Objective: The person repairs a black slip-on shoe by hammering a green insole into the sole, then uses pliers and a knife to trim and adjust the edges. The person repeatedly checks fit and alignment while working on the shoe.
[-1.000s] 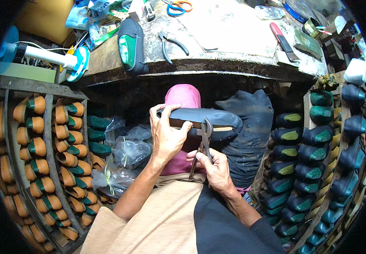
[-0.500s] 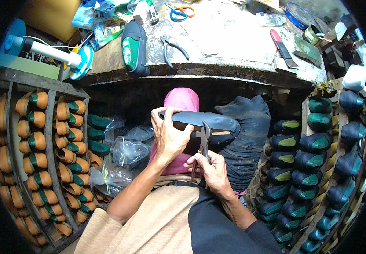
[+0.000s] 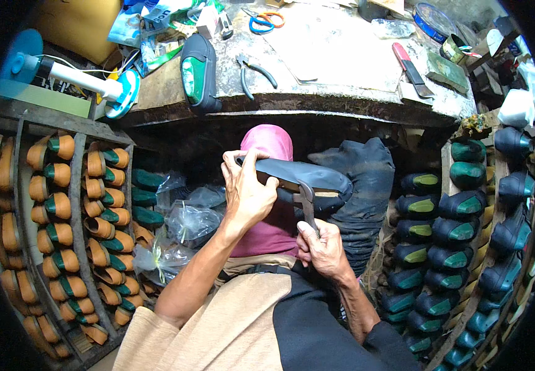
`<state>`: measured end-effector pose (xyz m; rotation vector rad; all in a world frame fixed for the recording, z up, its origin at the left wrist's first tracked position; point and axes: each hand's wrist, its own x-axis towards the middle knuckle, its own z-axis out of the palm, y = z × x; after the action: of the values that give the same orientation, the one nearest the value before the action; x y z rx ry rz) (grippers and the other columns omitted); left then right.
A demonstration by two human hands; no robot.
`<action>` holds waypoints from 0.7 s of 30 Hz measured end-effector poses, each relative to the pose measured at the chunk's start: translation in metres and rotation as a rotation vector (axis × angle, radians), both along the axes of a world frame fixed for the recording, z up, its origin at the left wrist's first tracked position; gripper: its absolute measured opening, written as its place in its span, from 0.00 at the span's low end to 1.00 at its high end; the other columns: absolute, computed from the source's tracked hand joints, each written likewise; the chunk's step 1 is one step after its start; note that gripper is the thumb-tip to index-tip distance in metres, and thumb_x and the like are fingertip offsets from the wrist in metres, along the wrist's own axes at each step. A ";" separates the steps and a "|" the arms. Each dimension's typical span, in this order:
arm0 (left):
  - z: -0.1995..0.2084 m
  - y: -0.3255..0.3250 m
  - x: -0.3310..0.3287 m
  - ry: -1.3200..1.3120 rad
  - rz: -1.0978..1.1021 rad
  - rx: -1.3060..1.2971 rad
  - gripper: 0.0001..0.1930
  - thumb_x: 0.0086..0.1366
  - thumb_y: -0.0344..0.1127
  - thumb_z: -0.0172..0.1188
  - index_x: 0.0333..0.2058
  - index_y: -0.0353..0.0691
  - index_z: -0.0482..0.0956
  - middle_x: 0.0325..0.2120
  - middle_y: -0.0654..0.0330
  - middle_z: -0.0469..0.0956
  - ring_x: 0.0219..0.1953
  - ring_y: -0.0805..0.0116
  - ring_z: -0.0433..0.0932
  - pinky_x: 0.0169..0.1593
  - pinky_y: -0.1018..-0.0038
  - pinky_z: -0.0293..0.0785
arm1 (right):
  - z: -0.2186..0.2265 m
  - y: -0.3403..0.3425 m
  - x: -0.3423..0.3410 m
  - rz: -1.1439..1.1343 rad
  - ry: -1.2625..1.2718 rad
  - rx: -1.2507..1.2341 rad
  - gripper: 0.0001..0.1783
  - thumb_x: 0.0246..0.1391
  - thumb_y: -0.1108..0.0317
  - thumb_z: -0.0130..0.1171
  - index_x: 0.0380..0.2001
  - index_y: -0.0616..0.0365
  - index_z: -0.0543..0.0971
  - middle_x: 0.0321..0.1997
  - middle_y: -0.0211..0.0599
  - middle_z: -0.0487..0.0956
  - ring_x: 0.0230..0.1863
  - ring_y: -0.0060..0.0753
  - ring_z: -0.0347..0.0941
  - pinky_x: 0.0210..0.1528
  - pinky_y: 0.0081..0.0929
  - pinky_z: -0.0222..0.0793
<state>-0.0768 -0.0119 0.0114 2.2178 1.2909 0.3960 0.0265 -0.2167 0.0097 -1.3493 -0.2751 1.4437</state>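
Note:
A dark shoe upper [image 3: 320, 175] lies crosswise over my lap, its lower edge turned toward me. My left hand [image 3: 246, 195] is closed round its left end, thumb pressed below and fingers over the top. In my right hand [image 3: 323, 250] are lasting pincers [image 3: 307, 207], gripped by the handles, which my fingers mostly cover. The head of the pincers is against the shoe's near edge, right of the middle; whether the jaws pinch material I cannot tell. Beneath the shoe shows a pink cloth [image 3: 267, 141] over my leg.
On the worktable [image 3: 335, 62] ahead are a grey shoe [image 3: 199, 74] with a green patch, cutting pliers [image 3: 255, 75], scissors [image 3: 264, 23] and a red-handled knife [image 3: 411, 71]. Racks of orange shoes [image 3: 60, 234] stand left, dark shoes [image 3: 453, 232] right. Plastic bags [image 3: 190, 222] lie left of my legs.
My right hand and the pincers have shifted slightly right, and the handles have come closer together. The pincers' head has turned against the shoe's edge. My left hand keeps its hold.

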 end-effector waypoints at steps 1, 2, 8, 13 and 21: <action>0.001 0.002 0.000 0.001 -0.012 0.000 0.29 0.57 0.32 0.76 0.59 0.47 0.80 0.60 0.43 0.68 0.67 0.37 0.68 0.74 0.44 0.68 | 0.001 -0.002 0.006 0.023 0.022 0.006 0.20 0.85 0.61 0.58 0.32 0.56 0.73 0.23 0.26 0.71 0.19 0.17 0.68 0.20 0.26 0.69; 0.001 0.004 0.000 0.002 -0.027 -0.002 0.29 0.57 0.32 0.76 0.59 0.47 0.80 0.60 0.43 0.67 0.67 0.37 0.68 0.74 0.43 0.68 | 0.003 -0.005 0.012 0.051 0.027 0.005 0.19 0.84 0.61 0.59 0.33 0.55 0.73 0.23 0.25 0.71 0.19 0.17 0.67 0.19 0.26 0.68; 0.007 0.001 -0.011 -0.035 -0.164 -0.023 0.33 0.59 0.34 0.75 0.64 0.46 0.78 0.62 0.37 0.65 0.71 0.33 0.62 0.76 0.40 0.65 | 0.011 -0.013 0.041 0.295 -0.715 0.055 0.17 0.78 0.67 0.62 0.32 0.63 0.76 0.23 0.46 0.75 0.26 0.52 0.72 0.31 0.48 0.68; 0.004 -0.011 -0.006 -0.102 -0.019 -0.017 0.34 0.58 0.50 0.85 0.61 0.49 0.85 0.64 0.42 0.66 0.72 0.37 0.64 0.76 0.44 0.65 | 0.008 -0.018 0.031 0.322 -0.960 0.059 0.13 0.76 0.69 0.63 0.35 0.65 0.77 0.26 0.64 0.80 0.33 0.78 0.80 0.35 0.64 0.72; -0.008 -0.021 0.001 -0.113 0.031 0.186 0.34 0.57 0.56 0.87 0.55 0.45 0.85 0.60 0.43 0.67 0.67 0.37 0.67 0.72 0.41 0.67 | 0.002 -0.018 0.005 0.151 -1.054 0.041 0.16 0.76 0.70 0.64 0.32 0.69 0.79 0.24 0.59 0.79 0.24 0.62 0.80 0.30 0.49 0.71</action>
<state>-0.0760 -0.0333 0.0033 2.2922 1.2739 0.6684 0.0312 -0.2347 0.0113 -1.9849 -1.0872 0.7040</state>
